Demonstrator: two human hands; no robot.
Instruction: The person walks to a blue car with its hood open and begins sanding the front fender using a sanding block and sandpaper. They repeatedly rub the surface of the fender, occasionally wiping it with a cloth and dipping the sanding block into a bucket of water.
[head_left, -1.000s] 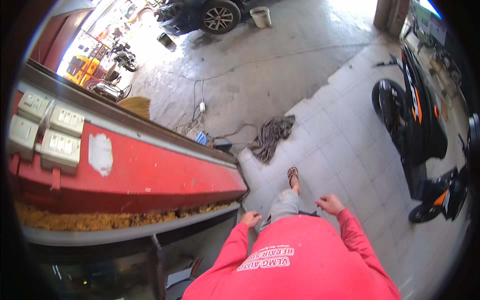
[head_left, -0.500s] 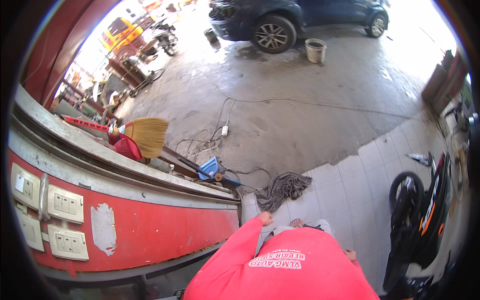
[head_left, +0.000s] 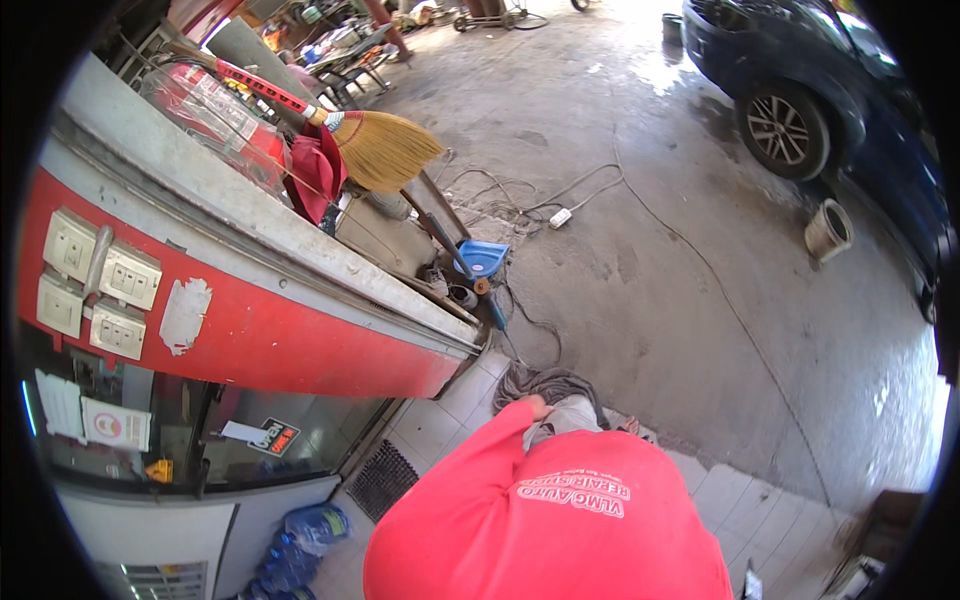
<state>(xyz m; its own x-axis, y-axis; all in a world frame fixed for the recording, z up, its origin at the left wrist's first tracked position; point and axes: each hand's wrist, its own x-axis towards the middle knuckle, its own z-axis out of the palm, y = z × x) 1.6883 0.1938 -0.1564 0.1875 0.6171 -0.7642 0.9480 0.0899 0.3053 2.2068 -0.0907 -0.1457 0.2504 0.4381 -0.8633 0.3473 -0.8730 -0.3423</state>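
My left hand [head_left: 537, 405] shows small at the end of my red sleeve [head_left: 490, 440]. Its fingers are curled in, and nothing shows between them. It is beside my grey trouser leg [head_left: 567, 418], just in front of a crumpled dark grey cloth [head_left: 548, 383] on the tiles. Whether hand and cloth touch, I cannot tell. My right hand is hidden behind my body. Past the cloth, a blue dustpan [head_left: 482, 258] lies by the end of the low wall. A straw broom [head_left: 385, 150] with a red handle leans over a ledge.
A red panel [head_left: 330, 345] with several switch plates and a glass door [head_left: 260, 435] stand at my left. Blue water bottles [head_left: 300, 545] sit below. Cords with a white socket block [head_left: 560, 218] cross the concrete. A bucket [head_left: 829, 231] stands near a dark blue car [head_left: 850, 100].
The view has swung left, so the car and bucket sit farther right and the glass door shows. The cloth is nearer to my left hand. My right hand has gone out of sight.
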